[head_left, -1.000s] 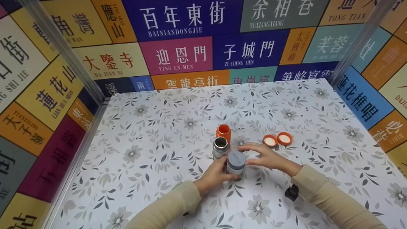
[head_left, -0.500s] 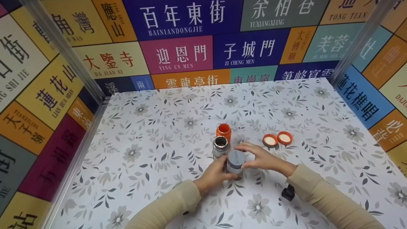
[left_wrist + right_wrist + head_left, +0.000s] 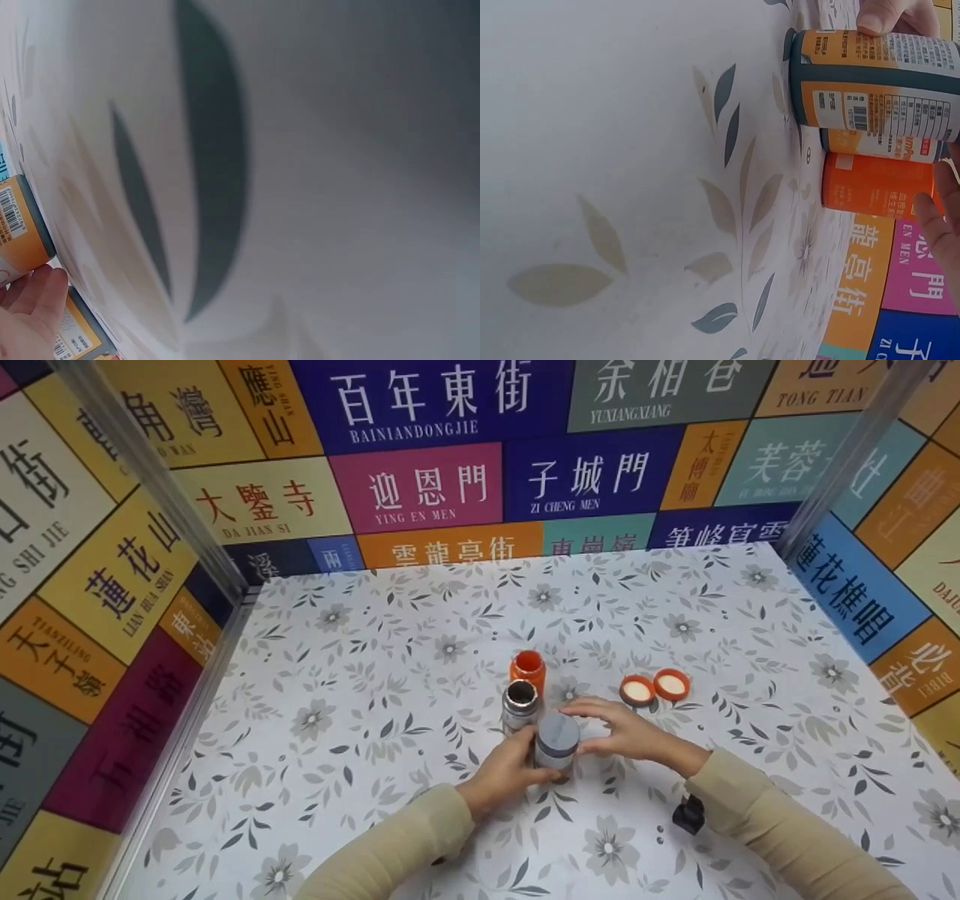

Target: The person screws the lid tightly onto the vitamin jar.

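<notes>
On the tabletop (image 3: 390, 637), nearest its near edge, the capped bottle (image 3: 555, 763) is being gripped round its body by the left hand (image 3: 510, 772), seemingly for steadiness. Its lid (image 3: 559, 734) is being framed by the right hand (image 3: 626, 731), fingers parted; contact cannot be told. Just beyond, an uncapped grey bottle (image 3: 516, 716) is being stood upright. Nearer the right edge, two caps (image 3: 637, 691) are being rested hollow side up, probably clear of the work; behind the grey bottle, an orange bottle (image 3: 877, 182) is being grouped, seemingly within easy reach.
</notes>
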### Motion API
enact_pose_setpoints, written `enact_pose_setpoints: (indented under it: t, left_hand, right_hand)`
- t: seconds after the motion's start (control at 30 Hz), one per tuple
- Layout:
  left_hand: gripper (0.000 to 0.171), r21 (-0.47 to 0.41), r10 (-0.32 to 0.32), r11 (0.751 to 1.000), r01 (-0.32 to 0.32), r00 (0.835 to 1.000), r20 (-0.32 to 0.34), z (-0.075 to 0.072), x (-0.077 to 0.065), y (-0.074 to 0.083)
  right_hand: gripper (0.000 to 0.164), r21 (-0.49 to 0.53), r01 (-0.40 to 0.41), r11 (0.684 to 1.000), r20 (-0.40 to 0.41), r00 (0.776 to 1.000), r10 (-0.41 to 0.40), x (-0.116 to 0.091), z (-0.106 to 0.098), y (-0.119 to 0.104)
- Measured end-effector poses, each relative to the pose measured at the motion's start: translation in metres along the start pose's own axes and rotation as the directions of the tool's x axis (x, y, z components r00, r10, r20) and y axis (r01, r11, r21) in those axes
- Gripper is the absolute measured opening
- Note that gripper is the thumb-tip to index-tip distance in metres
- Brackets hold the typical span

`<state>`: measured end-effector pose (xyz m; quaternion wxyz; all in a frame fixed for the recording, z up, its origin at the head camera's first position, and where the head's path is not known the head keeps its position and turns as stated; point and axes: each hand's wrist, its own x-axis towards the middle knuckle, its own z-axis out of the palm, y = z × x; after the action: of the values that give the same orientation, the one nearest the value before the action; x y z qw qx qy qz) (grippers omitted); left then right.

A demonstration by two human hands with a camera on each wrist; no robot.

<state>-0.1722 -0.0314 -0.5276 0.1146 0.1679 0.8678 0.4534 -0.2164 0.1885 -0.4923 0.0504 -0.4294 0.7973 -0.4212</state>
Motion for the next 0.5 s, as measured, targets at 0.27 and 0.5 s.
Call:
enact_pose_setpoints:
  t: [0.27, 0.5]
  left_hand:
    - [0.065, -0.013, 0.015, 1.000, -0.014, 1.000, 0.007, -0.001, -0.001, -0.001]
    - [0.064, -0.002, 0.014, 1.000, -0.014, 1.000, 0.016, -0.002, 0.000, -0.001]
  right_hand:
    - [0.040, -0.016, 0.041, 0.999, -0.076, 0.996, -0.042, 0.003, 0.000, -0.007]
    - [0.050, -0.045, 0.032, 0.998, -0.016, 0.999, -0.033, 0.011, -0.004, -0.037]
